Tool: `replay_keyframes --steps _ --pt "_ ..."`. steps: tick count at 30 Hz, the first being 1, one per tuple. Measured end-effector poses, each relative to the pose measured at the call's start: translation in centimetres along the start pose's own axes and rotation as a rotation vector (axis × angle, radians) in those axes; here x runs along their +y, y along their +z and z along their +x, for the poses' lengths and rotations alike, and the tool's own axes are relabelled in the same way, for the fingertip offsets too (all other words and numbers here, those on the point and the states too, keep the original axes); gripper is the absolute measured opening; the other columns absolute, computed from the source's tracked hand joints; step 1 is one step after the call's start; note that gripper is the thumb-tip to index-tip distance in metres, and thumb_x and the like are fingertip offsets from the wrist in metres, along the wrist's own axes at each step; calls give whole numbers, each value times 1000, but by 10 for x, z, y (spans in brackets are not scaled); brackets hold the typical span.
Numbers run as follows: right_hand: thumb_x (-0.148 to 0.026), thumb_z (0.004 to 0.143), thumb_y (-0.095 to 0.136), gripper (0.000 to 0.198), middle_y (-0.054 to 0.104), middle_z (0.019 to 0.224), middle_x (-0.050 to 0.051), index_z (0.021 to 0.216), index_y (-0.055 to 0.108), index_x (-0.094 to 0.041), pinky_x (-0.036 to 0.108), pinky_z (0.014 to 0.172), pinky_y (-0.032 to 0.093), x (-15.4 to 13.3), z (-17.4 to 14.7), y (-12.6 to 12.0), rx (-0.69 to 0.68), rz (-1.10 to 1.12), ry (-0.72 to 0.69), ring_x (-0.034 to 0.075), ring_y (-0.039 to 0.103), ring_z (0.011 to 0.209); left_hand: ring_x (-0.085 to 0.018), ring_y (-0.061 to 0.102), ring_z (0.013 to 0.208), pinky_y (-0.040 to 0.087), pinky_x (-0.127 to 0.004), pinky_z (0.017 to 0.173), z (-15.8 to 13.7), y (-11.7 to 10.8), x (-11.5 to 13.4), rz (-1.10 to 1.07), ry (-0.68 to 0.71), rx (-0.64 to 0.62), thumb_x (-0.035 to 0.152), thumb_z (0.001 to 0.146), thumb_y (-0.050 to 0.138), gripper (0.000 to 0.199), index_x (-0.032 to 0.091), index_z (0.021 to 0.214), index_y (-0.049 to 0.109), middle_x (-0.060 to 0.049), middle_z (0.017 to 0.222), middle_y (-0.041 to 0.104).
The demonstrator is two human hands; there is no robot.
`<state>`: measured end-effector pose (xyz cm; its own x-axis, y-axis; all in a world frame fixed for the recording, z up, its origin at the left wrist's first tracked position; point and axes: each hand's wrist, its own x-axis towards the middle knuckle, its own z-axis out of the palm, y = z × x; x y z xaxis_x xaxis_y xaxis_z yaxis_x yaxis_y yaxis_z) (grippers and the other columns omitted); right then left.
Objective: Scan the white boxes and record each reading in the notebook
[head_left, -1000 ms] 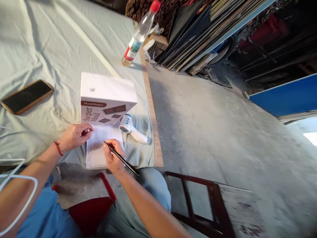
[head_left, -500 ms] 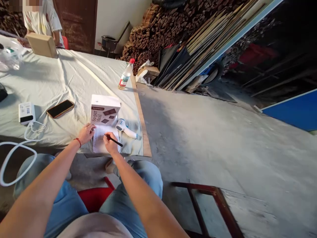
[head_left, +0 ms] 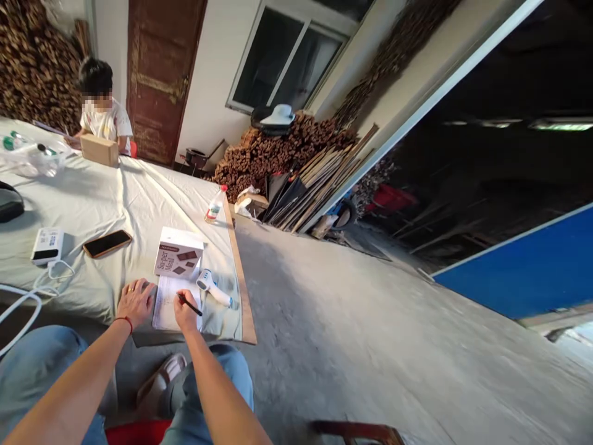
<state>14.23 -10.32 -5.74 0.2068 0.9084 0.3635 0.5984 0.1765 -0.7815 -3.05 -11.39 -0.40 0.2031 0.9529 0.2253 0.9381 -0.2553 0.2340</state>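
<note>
A black pen (head_left: pixel 189 305) is pinched in my right hand (head_left: pixel 186 316), its tip end over a notebook page. Beneath that hand lies the notebook (head_left: pixel 163 306), near the table's front corner. My left hand (head_left: pixel 136 300) rests flat on the cloth just left of the notebook, fingers stretched out. Behind the notebook stands a box (head_left: pixel 178 256) printed "Su-per Meal". To the right of both lies a white handheld thermometer (head_left: pixel 214 289). The writing on the page is too small to read.
A phone (head_left: pixel 107 244), a white power bank (head_left: pixel 47 245) with a cable, and a red-capped bottle (head_left: pixel 215 205) are on the cloth-covered table (head_left: pixel 139 210). Across it, a person (head_left: pixel 106 123) sits behind a cardboard box (head_left: pixel 99 150). A wooden chair frame (head_left: pixel 356 428) stands at lower right.
The view has tilted up, showing more of the far wall. My left hand has moved off the notebook's upper left corner onto the cloth and flattened. My right hand still holds the pen.
</note>
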Motion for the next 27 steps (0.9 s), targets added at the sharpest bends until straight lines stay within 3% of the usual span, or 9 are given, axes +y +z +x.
replay_keyframes --steps 7,14,20,27 --pt "-14 83 47 19 71 83 3 92 63 -20 25 68 54 9 10 -14 -135 -206 -76 17 66 72 -32 50 123 37 -49 104 -6 18 -5 -9 -9 47 18 91 51 32 23 119 66 -12 130 57" --pt "-9 87 55 19 70 105 16 96 71 -13 37 95 45 2 29 -61 -259 -585 -48 28 64 106 -33 50 123 37 -50 105 -3 20 -7 -44 -4 54 19 91 52 32 23 119 67 -12 130 58" --pt "-2 88 51 27 72 100 19 91 76 -11 39 95 43 -10 30 -60 -388 -736 -7 29 66 104 -32 50 124 36 -50 107 -7 16 -7 -99 -15 40 19 90 52 32 25 117 67 -11 130 58" --pt "-16 87 68 24 69 112 19 110 73 -9 39 97 47 -24 25 -66 -317 -741 -18 30 64 109 -35 54 119 41 -55 105 5 -1 -1 -233 -59 21 21 84 54 33 21 114 68 -14 127 61"
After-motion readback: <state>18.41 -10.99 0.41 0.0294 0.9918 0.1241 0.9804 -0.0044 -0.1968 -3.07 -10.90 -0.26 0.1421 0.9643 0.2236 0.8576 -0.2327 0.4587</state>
